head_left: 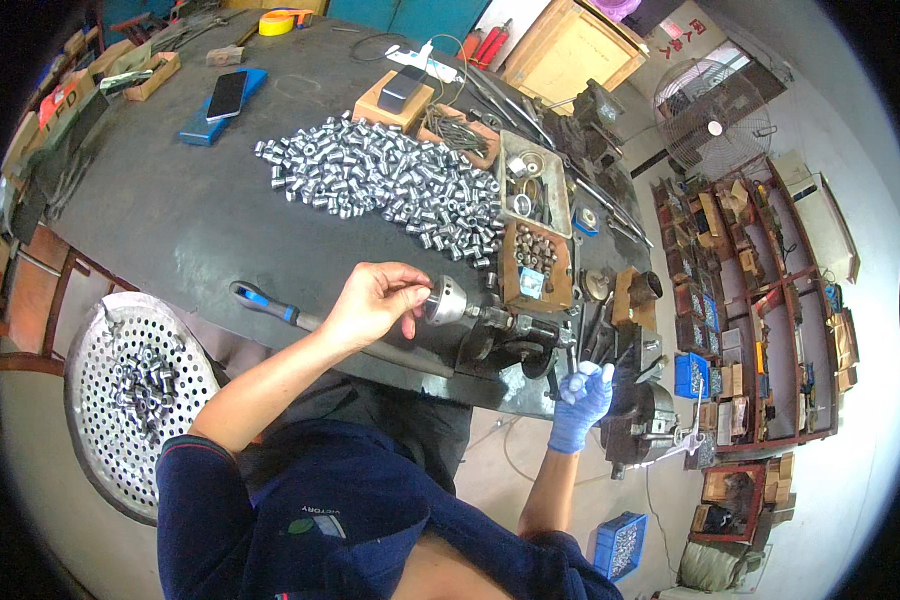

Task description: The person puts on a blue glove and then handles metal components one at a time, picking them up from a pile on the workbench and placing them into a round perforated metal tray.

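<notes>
My bare left hand is closed in a pinch at the front face of a round metal chuck. Whatever lies between its fingertips is too hidden to make out. The chuck sits on a bench-mounted spindle fixture at the table's near edge. My right hand, in a blue glove, is closed round a metal lever at the fixture's right end. Beyond my left hand lies a big heap of shiny metal fittings. A tool with a black and blue handle rests left of that hand.
A perforated metal stool at lower left carries more fittings. Beside the heap stand a wooden box of small parts and a grey tray. A vise is right of my gloved hand. A phone lies far left.
</notes>
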